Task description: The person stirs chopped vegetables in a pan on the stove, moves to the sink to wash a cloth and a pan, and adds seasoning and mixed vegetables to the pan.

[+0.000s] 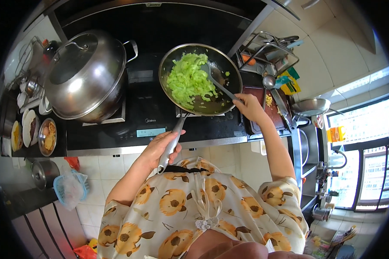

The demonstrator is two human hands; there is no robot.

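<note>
My left hand (164,145) is closed around the metal handle of a frying pan (210,109) over the right burner of a black Midea gas stove (142,97). Shredded light-green vegetable (189,77) is heaped in the pan's left and middle part. In my right hand (250,106) is the shaft of a grey spatula (223,88). Its head reaches into the pan and touches the right side of the heap, partly hidden by the shreds.
A large lidded metal wok (84,77) occupies the left burner. Dishes of food, one a metal plate (48,137), stand left of it. To the right, a brown cutting board (257,119) bears a cleaver (279,105), chopped garlic (268,100) and a ladle (268,81). A wire rack (269,53) stands behind.
</note>
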